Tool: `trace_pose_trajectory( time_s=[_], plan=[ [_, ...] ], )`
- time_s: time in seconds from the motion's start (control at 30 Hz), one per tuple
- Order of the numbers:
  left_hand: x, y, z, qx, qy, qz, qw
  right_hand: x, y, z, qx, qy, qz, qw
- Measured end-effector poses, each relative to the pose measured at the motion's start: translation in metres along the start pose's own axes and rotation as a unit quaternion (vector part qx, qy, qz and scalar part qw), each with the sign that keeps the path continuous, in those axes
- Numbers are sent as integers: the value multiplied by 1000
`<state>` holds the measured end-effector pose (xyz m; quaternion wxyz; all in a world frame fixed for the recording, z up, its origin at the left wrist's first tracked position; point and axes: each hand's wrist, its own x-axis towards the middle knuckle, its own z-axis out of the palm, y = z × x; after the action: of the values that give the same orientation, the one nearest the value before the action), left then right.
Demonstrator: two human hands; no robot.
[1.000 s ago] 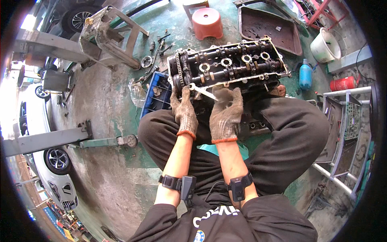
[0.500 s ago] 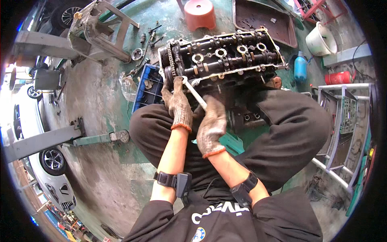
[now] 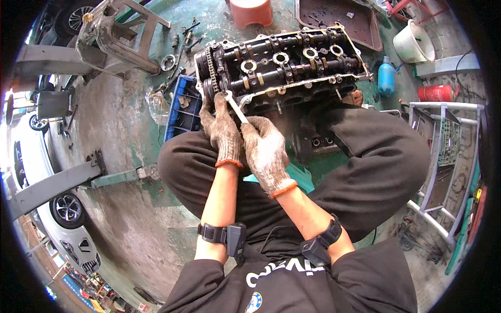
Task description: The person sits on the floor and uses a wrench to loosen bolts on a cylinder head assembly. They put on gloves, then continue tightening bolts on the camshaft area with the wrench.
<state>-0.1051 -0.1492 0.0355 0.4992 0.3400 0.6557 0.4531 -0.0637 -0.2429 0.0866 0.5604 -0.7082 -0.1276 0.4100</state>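
Observation:
My right hand (image 3: 265,152), in a stained knit glove, is closed around the lower part of a silver wrench (image 3: 237,108). The wrench's head meets the near left corner of a cylinder head (image 3: 284,65), beside the timing chain (image 3: 212,65). My left hand (image 3: 223,130), gloved likewise, bends at that same corner below the chain, its thumb side against the wrench head. What its fingers grip is partly hidden. Camshafts and several round openings show on top of the cylinder head, in front of my crossed legs.
A blue divided tray (image 3: 183,112) stands left of the cylinder head, with loose tools and a metal ring (image 3: 168,63) beyond it. A red stool (image 3: 251,13) and brown drip tray (image 3: 360,26) lie farther back. Right are a blue bottle (image 3: 386,78), white bucket (image 3: 412,44) and metal frame (image 3: 425,201).
My right hand has come up and left, nearer the left hand, still holding the wrench. The view has shifted slightly, and the cylinder head appears higher and farther left.

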Motion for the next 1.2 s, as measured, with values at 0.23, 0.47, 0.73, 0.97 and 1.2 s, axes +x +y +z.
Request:
trace_pose_trajectory(
  time_s=[0.23,0.47,0.73,0.97,1.2],
  plan=[
    [-5,11,2,-32,32,-15,999,91,-50,-66,-89,-121,21,988],
    [4,-9,9,-12,57,-11,998,183,-93,-7,-149,-112,-145,972],
    [3,-15,11,28,76,-2,997,148,-127,12,-125,-186,-292,930],
    [2,-14,7,-56,56,8,997,87,-93,-63,111,-70,-73,989],
    [6,-30,8,-2,71,51,996,48,-12,-67,386,-35,35,921]
  ],
)
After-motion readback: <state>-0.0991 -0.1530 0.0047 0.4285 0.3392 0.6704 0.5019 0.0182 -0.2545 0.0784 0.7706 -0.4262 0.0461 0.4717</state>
